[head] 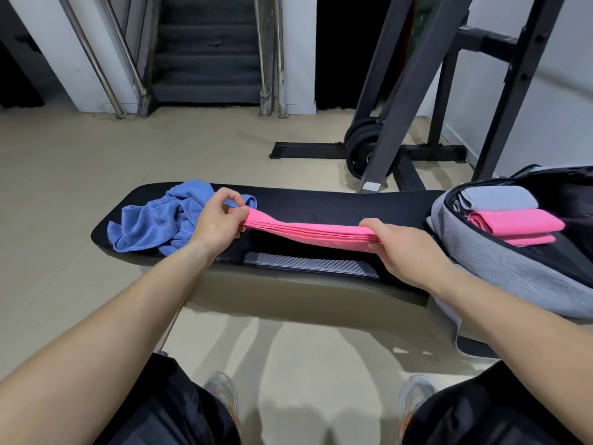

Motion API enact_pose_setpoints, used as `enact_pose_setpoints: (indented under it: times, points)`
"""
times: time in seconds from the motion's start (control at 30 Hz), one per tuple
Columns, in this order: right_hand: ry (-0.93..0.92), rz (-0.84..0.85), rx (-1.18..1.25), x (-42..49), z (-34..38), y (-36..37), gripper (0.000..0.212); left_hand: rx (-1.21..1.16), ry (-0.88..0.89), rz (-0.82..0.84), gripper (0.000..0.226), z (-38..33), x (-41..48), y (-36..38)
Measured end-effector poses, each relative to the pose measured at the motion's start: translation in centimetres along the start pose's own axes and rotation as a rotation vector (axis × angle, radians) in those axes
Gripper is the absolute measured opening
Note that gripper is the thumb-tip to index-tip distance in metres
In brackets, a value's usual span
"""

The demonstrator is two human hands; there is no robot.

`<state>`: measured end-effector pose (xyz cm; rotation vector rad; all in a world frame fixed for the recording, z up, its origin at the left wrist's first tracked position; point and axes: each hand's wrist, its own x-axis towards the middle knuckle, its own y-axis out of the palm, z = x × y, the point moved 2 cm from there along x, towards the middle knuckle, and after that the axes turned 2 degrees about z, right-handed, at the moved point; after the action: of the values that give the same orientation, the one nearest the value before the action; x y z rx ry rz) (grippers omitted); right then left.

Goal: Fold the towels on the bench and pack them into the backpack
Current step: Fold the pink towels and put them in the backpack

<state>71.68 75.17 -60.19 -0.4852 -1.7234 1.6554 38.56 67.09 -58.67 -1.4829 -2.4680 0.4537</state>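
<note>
Bridging left hand (218,224), right hand (407,248) — towel (308,231), perhaps folded.

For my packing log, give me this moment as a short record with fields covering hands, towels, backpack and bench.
in hand: held pink towel, folded into a long strip, stretched just above the bench
left hand: pinches its left end
right hand: grips its right end
unfolded: blue towel, crumpled on the bench's left end
backpack: open, at the bench's right end
inside it: packed pink towel, grey towel, both folded
</note>
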Motion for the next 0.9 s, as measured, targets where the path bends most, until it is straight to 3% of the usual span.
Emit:
enact_pose_setpoints:
  times: [0.2,0.33,0.47,0.77,0.9]
  points:
    - [0.073,-0.013,0.129,2.0,-0.8,-2.3,0.023,-0.078,0.033,0.028,0.006,-1.6,0.9,0.0]
    - [0.138,-0.066,0.202,3.3,-1.6,-3.5,0.015,0.038,0.066,0.078,0.040,-1.8,1.5,-0.2]
    - [0.144,-0.037,0.237,3.7,-2.5,-4.2,0.012,0.173,0.114,0.117,0.049,-1.5,1.6,0.2]
    - [0.199,0.012,0.281,4.0,-3.7,-4.2,0.020,0.250,0.227,-0.056,0.013,-1.6,1.5,-0.3]
    - [0.172,-0.002,0.340,3.7,-3.3,-4.4,0.022,0.030,0.151,0.016,0.013,-1.4,1.6,-0.2]
